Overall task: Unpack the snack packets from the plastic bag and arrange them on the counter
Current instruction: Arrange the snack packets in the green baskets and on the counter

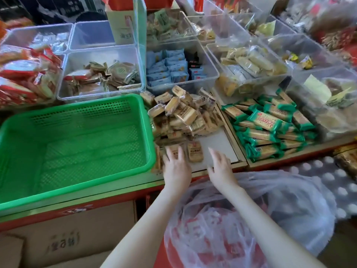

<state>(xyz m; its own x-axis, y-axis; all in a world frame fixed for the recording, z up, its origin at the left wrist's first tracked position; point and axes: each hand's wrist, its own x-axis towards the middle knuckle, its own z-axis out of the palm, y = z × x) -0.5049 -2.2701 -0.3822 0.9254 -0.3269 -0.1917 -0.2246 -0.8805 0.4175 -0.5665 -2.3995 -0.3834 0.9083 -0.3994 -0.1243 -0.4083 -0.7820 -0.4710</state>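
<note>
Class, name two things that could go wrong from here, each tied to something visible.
1. The loose heap of tan packets rises right behind the front row under the left hand; it may slide down onto it.
2. Neither hand holds the plastic bag; it might sag or spill.

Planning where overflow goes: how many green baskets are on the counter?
1. The green basket sits at the front left of the counter, just left of the tan packet pile and the left hand. Others may lie outside the frame.
</note>
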